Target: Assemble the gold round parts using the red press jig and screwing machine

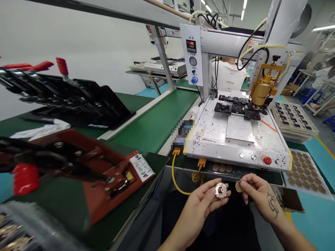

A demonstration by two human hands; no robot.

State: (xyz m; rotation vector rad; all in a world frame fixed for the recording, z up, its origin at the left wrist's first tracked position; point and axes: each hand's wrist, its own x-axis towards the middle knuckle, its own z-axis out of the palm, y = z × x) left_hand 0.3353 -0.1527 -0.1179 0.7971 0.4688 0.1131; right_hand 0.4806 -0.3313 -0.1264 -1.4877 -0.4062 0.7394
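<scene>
My left hand [196, 209] is closed round a rose-gold, ring-shaped metal part that looks like a watch case [221, 196], holding it by the edge between thumb and fingers. Its open round face is turned up towards me. Just to the right, my right hand [258, 191] pinches a thin round brown disc [238, 186] between thumb and forefinger. The disc and the metal part are close together but apart. Both hands are above my lap, in front of the white press machine [206, 143]. Several similar brown discs [222, 168] lie along its front edge.
A sheet of brown discs [306, 172] lies at right, below stacked trays [294, 118]. The press has a gold cylinder [261, 91] and a red button [267, 160]. A red-handled clamp fixture [104, 188] stands at left, beside a green conveyor [154, 122]. Another person [230, 75] sits behind the press.
</scene>
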